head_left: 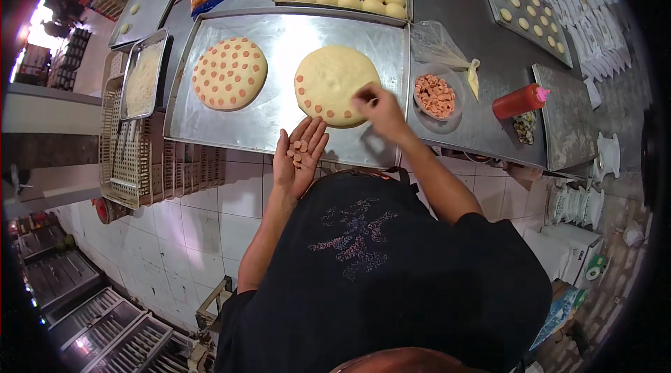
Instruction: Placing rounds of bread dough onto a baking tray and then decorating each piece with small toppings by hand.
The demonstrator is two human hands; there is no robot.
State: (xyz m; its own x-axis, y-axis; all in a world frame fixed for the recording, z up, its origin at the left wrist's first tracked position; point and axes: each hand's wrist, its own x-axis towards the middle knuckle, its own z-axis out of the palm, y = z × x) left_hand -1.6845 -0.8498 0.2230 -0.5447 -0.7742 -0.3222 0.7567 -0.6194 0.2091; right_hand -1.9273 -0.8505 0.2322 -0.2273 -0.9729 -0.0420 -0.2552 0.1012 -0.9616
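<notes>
- Copy the spacing of the dotted dough round (231,74), at the left of the metal tray (279,93): flat, well spread, right out to the edge.
- Hold the left hand (299,163) level, palm up at the tray's near edge, fingers straight and loosely parted, with the loose pink slices (298,145) resting in it. Impossible to count exactly, because of overlap.
- Follow the rim of the plain dough round (335,76), on the right half of the tray, matching gaps with the row of slices (319,109) along its left and near edge. Probably wise to press lightly, without denting. Partly hidden at the right, under fingers.
- Bring the right hand (383,114) straight down, to avoid smearing; now at the dough's right edge, fingers bent inward. Too blurred: cannot tell whether parted, together or pinched on a slice.
- Top up, if short, from the clear bowl (459,90) of pink pieces (435,97), just right of the tray on the grey surface (503,59). Impossible to see to the bottom.
</notes>
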